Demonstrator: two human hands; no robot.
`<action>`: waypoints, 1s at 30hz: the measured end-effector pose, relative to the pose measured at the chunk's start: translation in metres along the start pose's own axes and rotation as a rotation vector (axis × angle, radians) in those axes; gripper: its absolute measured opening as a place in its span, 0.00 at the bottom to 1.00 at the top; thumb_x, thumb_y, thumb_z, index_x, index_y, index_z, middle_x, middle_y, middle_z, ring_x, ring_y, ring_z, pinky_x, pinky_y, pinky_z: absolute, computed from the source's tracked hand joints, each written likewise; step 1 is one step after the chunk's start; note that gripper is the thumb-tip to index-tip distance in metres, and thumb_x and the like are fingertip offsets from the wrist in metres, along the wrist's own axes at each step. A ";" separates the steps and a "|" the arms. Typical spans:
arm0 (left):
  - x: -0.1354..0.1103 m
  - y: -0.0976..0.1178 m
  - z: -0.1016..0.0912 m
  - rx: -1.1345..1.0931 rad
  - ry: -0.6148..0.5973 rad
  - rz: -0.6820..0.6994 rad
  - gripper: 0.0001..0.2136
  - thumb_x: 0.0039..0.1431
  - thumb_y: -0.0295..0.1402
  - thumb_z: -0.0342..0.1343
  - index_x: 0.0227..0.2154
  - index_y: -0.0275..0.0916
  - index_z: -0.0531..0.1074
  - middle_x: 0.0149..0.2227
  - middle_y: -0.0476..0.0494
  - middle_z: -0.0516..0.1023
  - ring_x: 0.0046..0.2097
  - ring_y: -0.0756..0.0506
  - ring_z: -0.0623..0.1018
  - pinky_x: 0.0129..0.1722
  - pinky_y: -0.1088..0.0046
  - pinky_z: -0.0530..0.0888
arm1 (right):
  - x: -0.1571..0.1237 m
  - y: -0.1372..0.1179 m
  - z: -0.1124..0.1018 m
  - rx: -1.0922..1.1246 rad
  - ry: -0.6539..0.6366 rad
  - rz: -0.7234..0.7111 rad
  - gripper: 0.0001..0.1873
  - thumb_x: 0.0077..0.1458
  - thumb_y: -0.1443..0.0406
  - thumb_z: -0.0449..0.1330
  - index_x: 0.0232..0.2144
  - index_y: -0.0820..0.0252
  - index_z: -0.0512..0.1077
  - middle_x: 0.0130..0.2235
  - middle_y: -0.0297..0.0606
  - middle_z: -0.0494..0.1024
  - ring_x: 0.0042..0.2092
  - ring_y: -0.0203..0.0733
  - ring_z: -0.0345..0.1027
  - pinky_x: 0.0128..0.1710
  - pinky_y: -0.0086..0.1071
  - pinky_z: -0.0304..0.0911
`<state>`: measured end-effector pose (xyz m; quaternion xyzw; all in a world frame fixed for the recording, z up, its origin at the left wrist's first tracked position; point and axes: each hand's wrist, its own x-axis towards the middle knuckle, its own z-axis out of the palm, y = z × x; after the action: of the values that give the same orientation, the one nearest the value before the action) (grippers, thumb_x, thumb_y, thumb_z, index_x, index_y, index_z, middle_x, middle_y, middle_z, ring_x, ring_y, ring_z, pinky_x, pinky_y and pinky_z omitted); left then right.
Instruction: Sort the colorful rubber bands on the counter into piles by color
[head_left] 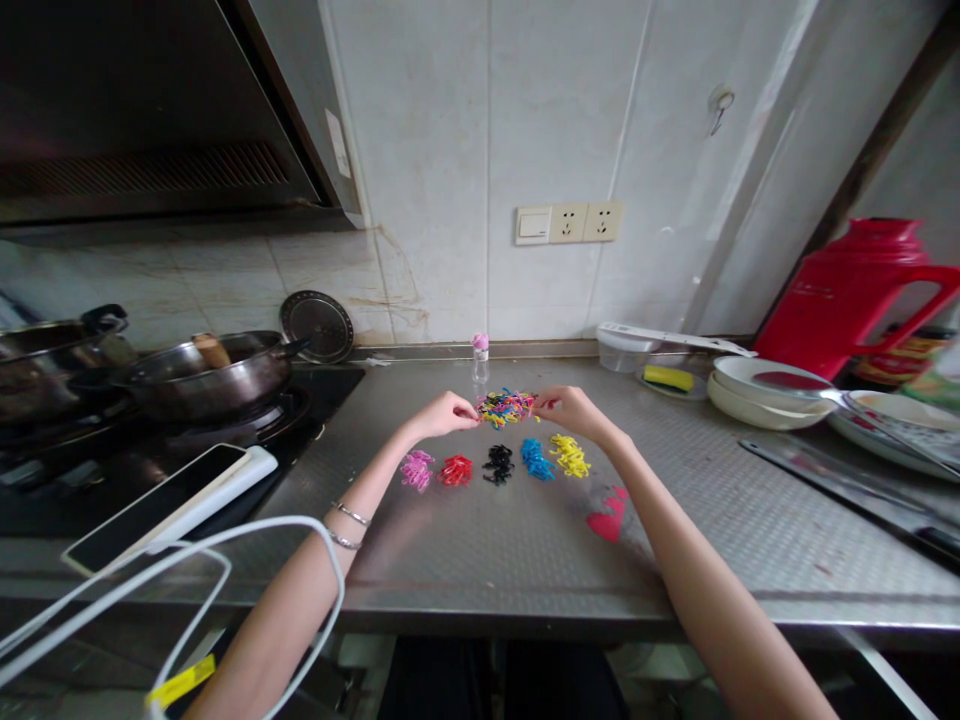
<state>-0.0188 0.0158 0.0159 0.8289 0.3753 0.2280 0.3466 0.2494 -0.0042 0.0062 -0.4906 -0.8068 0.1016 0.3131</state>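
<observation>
A heap of mixed coloured small rubber bands [507,407] lies on the steel counter [525,540]. My left hand [448,413] pinches at its left edge and my right hand [571,408] at its right edge. In front of the heap sit sorted little piles in a row: pink [417,469], red [455,470], black [498,464], blue [536,459] and yellow [569,455]. Behind the heap stands a small clear bottle with a pink cap [480,362].
A stove with two metal pans [210,375] is at the left, with a phone on a white block [161,505] and white cables near the front edge. Bowls and plates [765,390], a red thermos jug [847,295] and a long knife [847,490] stand at the right.
</observation>
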 end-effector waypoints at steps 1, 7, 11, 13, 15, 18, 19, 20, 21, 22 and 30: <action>-0.002 -0.003 -0.007 0.024 -0.033 -0.024 0.09 0.44 0.32 0.57 0.28 0.31 0.76 0.25 0.44 0.76 0.26 0.51 0.70 0.28 0.77 0.64 | -0.001 0.007 -0.004 -0.031 -0.047 0.038 0.09 0.45 0.65 0.57 0.27 0.62 0.75 0.28 0.37 0.76 0.30 0.36 0.67 0.30 0.25 0.59; -0.013 -0.014 -0.026 0.167 -0.181 -0.158 0.11 0.41 0.36 0.58 0.27 0.33 0.76 0.19 0.48 0.72 0.20 0.53 0.64 0.21 0.78 0.57 | -0.007 0.040 -0.018 -0.147 -0.260 0.226 0.08 0.41 0.69 0.56 0.26 0.63 0.75 0.27 0.36 0.77 0.30 0.36 0.69 0.28 0.23 0.59; -0.014 -0.013 -0.024 0.233 -0.295 -0.197 0.11 0.41 0.37 0.58 0.25 0.34 0.76 0.17 0.50 0.70 0.18 0.55 0.60 0.19 0.78 0.54 | -0.010 0.047 -0.020 -0.122 -0.313 0.306 0.10 0.40 0.68 0.56 0.27 0.63 0.76 0.27 0.36 0.77 0.28 0.35 0.68 0.24 0.23 0.60; -0.014 -0.013 -0.023 0.251 -0.344 -0.206 0.10 0.40 0.36 0.57 0.25 0.34 0.76 0.17 0.49 0.70 0.19 0.55 0.61 0.19 0.79 0.54 | -0.012 0.050 -0.020 -0.090 -0.353 0.347 0.10 0.39 0.67 0.57 0.27 0.63 0.76 0.27 0.37 0.77 0.26 0.35 0.67 0.21 0.23 0.59; -0.014 -0.014 -0.022 0.259 -0.388 -0.208 0.10 0.40 0.35 0.57 0.25 0.34 0.76 0.19 0.49 0.72 0.20 0.54 0.63 0.20 0.79 0.56 | -0.014 0.053 -0.019 -0.058 -0.393 0.368 0.10 0.39 0.67 0.57 0.27 0.63 0.76 0.26 0.37 0.77 0.24 0.34 0.66 0.20 0.22 0.58; -0.013 -0.015 -0.023 0.255 -0.447 -0.206 0.11 0.40 0.34 0.57 0.28 0.35 0.76 0.22 0.48 0.74 0.21 0.54 0.64 0.21 0.79 0.58 | -0.016 0.057 -0.019 -0.020 -0.412 0.382 0.12 0.38 0.68 0.57 0.29 0.64 0.75 0.27 0.37 0.77 0.24 0.34 0.66 0.19 0.22 0.58; -0.013 -0.016 -0.024 0.252 -0.451 -0.208 0.12 0.40 0.34 0.57 0.29 0.35 0.76 0.22 0.49 0.74 0.21 0.54 0.64 0.22 0.79 0.58 | -0.016 0.058 -0.019 -0.013 -0.401 0.383 0.13 0.39 0.69 0.56 0.30 0.64 0.75 0.28 0.38 0.77 0.25 0.34 0.66 0.19 0.21 0.58; -0.013 -0.015 -0.025 0.249 -0.446 -0.208 0.12 0.40 0.35 0.57 0.30 0.36 0.76 0.22 0.49 0.74 0.21 0.54 0.64 0.22 0.79 0.58 | -0.016 0.057 -0.019 -0.017 -0.379 0.383 0.14 0.39 0.69 0.56 0.31 0.64 0.75 0.29 0.38 0.77 0.26 0.35 0.67 0.20 0.21 0.58; -0.014 -0.015 -0.026 0.245 -0.435 -0.210 0.12 0.40 0.35 0.57 0.30 0.36 0.76 0.22 0.49 0.74 0.21 0.54 0.64 0.21 0.79 0.58 | -0.015 0.057 -0.018 -0.034 -0.345 0.379 0.14 0.39 0.69 0.56 0.31 0.64 0.75 0.29 0.38 0.77 0.27 0.35 0.68 0.22 0.22 0.59; -0.014 -0.014 -0.026 0.240 -0.419 -0.210 0.13 0.40 0.35 0.57 0.30 0.36 0.76 0.21 0.49 0.73 0.20 0.54 0.63 0.21 0.79 0.57 | -0.014 0.055 -0.017 -0.063 -0.301 0.372 0.13 0.40 0.69 0.55 0.31 0.64 0.75 0.30 0.38 0.77 0.29 0.36 0.68 0.23 0.22 0.59; -0.017 -0.001 -0.027 0.122 -0.226 -0.165 0.13 0.42 0.37 0.57 0.29 0.35 0.76 0.19 0.49 0.72 0.20 0.53 0.64 0.20 0.78 0.57 | -0.004 0.027 0.018 -0.300 -0.054 0.361 0.13 0.47 0.62 0.54 0.36 0.54 0.73 0.34 0.37 0.77 0.36 0.40 0.69 0.27 0.23 0.56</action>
<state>-0.0468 0.0136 0.0308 0.8351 0.4139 0.0807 0.3533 0.2596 0.0085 -0.0218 -0.6652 -0.7200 0.0480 0.1919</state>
